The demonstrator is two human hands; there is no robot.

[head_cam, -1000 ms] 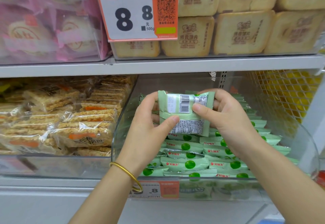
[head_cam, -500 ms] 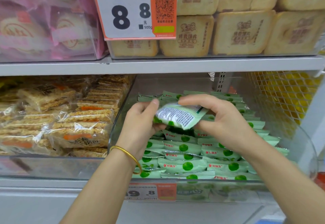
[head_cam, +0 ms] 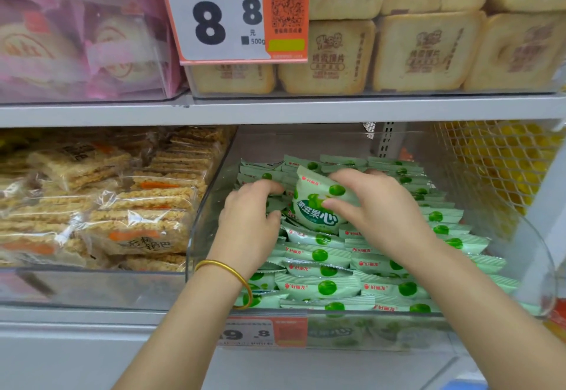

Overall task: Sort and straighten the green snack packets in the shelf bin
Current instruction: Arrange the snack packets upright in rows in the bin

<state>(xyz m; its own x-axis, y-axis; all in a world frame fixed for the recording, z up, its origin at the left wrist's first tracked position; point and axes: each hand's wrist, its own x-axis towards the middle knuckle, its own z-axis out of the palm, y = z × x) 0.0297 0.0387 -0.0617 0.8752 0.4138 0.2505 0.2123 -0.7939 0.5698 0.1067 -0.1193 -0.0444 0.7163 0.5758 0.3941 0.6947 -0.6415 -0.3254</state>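
Observation:
A clear plastic shelf bin holds several rows of light green snack packets printed with green fruit. My right hand pinches one green packet between thumb and fingers. It is tilted with its printed front toward me, just above the middle rows. My left hand, with a gold bangle on its wrist, has curled fingers and thumb dug into the packets at the bin's left middle, beside the held packet. The packets under both hands are hidden.
Left of the bin lies a bin of clear-wrapped rice crackers. On the shelf above are pink packets, tan bread-like packs and an orange price tag. Yellow goods sit behind mesh at right. A price label hangs on the bin's front.
The held packet has turned from its barcode back to its printed front and come down toward the rows. My left hand let go of it and moved down into the packets at left.

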